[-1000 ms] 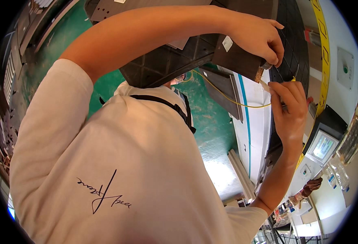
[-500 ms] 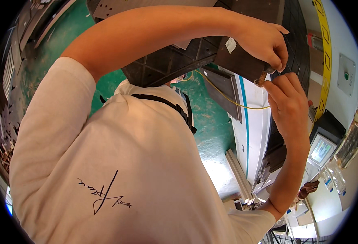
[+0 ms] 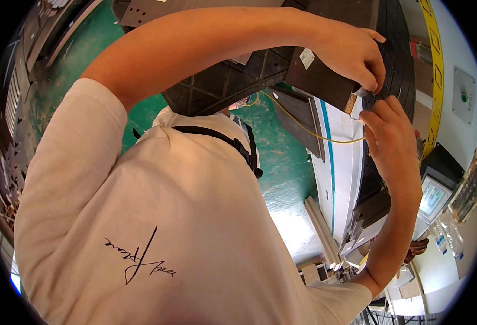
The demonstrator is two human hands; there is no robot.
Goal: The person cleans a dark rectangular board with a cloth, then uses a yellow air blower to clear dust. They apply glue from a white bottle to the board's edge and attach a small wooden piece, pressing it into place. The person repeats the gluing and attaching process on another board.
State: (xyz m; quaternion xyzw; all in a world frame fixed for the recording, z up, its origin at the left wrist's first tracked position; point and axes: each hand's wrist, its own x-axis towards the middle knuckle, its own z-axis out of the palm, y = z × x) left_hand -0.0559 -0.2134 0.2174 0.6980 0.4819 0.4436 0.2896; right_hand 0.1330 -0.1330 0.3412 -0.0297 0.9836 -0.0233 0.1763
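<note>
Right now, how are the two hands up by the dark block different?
The left hand comes across from the long arm over the top, fingers curled down onto the dark block. The right hand reaches up from below, fingers pointing upward, touching the block's lower corner. A thin yellow wire runs to the right hand, not the left. Both are bare, and their fingers meet at the same corner.

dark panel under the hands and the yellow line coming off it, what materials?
Dark panel: looks like a dark-faced pressed wood board; matte flat face, and a pale grainy core shows at the cut corner by the left hand. Yellow line: probably thin plastic-sheathed wire or cord; it sags in a smooth curve toward the right hand. Can't confirm either.
</note>
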